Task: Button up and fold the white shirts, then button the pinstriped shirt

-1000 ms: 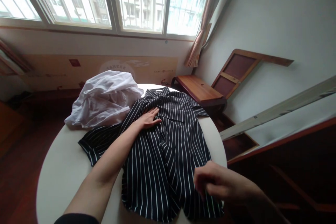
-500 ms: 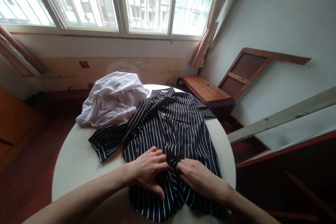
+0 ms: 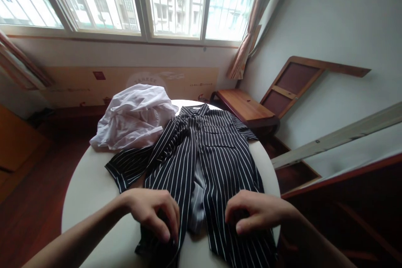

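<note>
A black shirt with white stripes (image 3: pixel 226 171) lies front up on a round white table, its collar at the far end. The lower front is parted, with paler cloth showing in the gap. My left hand (image 3: pixel 155 211) pinches the left front panel near the hem, thumb and fingers closed around cloth. Over the lower right panel is my right hand (image 3: pixel 259 213), fingers curled down and thumb apart from them; no cloth shows pinched there. A crumpled white cloth (image 3: pixel 135 121) lies left of the collar.
The round white table (image 3: pixel 84 197) has its rim close below my arms. Beyond it stand a wooden bench (image 3: pixel 243 102) and a leaning brown frame (image 3: pixel 292 79). A pale rail (image 3: pixel 339 136) runs along the right, and windows line the far wall.
My hands have moved apart, the left toward the lower left and the right toward the right. The front panels, together before, now stand parted below the chest.
</note>
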`<act>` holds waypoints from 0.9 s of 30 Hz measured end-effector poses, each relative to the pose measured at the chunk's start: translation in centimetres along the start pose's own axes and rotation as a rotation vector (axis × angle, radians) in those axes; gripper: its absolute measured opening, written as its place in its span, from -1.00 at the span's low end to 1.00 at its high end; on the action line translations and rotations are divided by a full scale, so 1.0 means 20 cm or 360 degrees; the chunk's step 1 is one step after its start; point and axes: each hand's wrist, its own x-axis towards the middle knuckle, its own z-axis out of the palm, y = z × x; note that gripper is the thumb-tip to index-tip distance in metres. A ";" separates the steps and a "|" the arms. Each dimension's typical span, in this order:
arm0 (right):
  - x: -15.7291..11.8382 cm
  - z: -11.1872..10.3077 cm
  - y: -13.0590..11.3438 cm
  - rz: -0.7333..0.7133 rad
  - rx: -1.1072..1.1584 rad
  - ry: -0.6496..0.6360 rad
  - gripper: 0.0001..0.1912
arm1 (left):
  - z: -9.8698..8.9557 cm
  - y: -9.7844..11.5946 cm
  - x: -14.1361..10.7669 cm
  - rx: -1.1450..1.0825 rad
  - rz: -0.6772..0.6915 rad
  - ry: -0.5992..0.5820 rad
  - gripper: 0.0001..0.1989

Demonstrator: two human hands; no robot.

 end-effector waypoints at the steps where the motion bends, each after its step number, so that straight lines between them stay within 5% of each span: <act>1: 0.04 -0.02 0.02 0.0029 -0.0051 0.0093 -0.64 | 0.00 0.00 0.02 0.0005 -0.0026 -0.0093 -0.63; 3: 0.14 -0.09 0.09 0.0088 -0.0208 0.0500 -0.65 | -0.01 -0.04 0.08 0.0168 -0.0116 0.0110 -0.57; 5: 0.26 -0.19 0.21 0.0192 -0.0481 0.1038 -0.62 | -0.06 -0.11 0.17 0.0534 -0.0234 0.0644 -0.55; 7: 0.40 -0.27 0.34 0.0351 -0.0804 0.1273 -0.49 | -0.14 -0.22 0.27 0.0918 -0.0401 0.1042 -0.48; 11: 0.63 -0.38 0.56 0.0652 -0.1077 0.1163 -0.40 | -0.33 -0.45 0.43 0.1195 -0.0833 0.1090 -0.31; 16: 0.73 -0.49 0.66 0.0746 -0.1165 0.1092 -0.32 | -0.49 -0.59 0.50 0.1294 -0.1074 0.1150 -0.21; 23: 0.79 -0.67 0.69 0.0756 -0.1234 0.1008 -0.36 | -0.60 -0.61 0.55 0.1499 -0.1118 0.1297 -0.29; 27: 0.80 -0.63 0.58 0.0764 -0.1283 0.1313 -0.37 | -0.57 -0.53 0.57 0.1645 -0.1020 0.1550 -0.57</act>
